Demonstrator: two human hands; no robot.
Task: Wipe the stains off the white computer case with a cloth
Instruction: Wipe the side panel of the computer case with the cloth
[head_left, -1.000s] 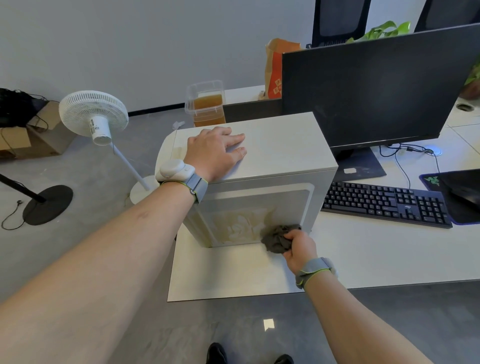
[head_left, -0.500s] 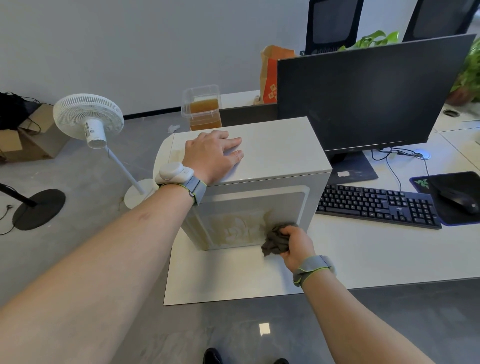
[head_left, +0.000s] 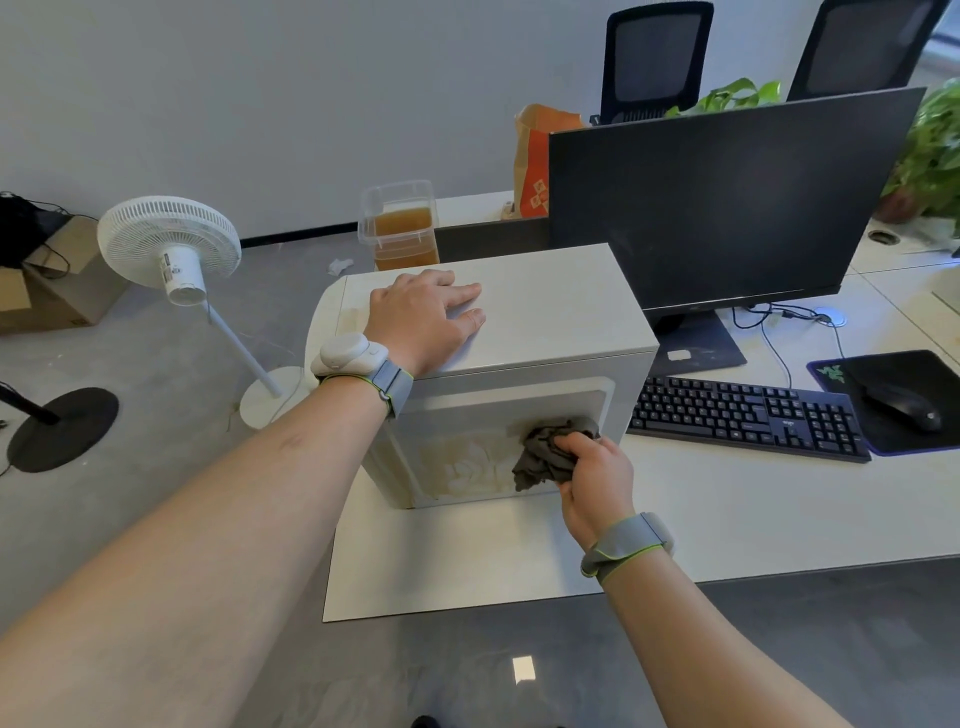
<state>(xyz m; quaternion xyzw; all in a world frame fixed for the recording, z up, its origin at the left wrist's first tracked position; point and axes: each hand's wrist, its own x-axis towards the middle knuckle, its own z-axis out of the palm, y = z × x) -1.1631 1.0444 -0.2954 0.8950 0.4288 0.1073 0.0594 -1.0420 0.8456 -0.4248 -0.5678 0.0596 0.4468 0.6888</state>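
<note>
A white computer case (head_left: 550, 317) stands on the left end of a white desk (head_left: 727, 514). Its near side panel carries a brownish smeared stain (head_left: 467, 467). My left hand (head_left: 423, 317) lies flat on top of the case, palm down, fingers spread. My right hand (head_left: 597, 480) grips a crumpled grey-brown cloth (head_left: 545, 454) and presses it against the right part of the stained panel, about mid-height.
Right of the case stand a black monitor (head_left: 727, 202), a black keyboard (head_left: 748, 418) and a mouse (head_left: 904, 408) on a dark pad. A clear tub of brown liquid (head_left: 402, 228) sits behind the case. A white fan (head_left: 174, 249) and a cardboard box (head_left: 47, 296) are on the floor, left.
My right hand has carried the cloth upward along the right side of the stained panel, from near its bottom edge. My left hand has stayed flat on the case top.
</note>
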